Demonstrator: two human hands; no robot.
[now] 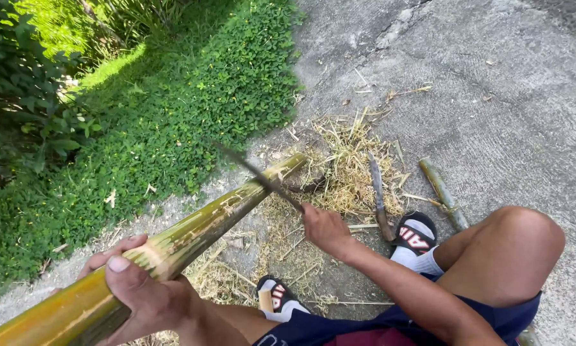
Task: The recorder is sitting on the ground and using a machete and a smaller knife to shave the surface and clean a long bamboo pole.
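Observation:
My left hand grips a thick green-yellow bamboo pole that slants from the lower left up toward the middle, its far end resting on the concrete. My right hand holds the handle of a long dark blade, which is blurred and crosses over the upper part of the pole. Part of the pole's skin looks shaved pale near the blade.
Bamboo shavings lie heaped past the pole's tip. A second knife and a short bamboo piece lie on the concrete by my sandalled feet. Green ground cover borders the left.

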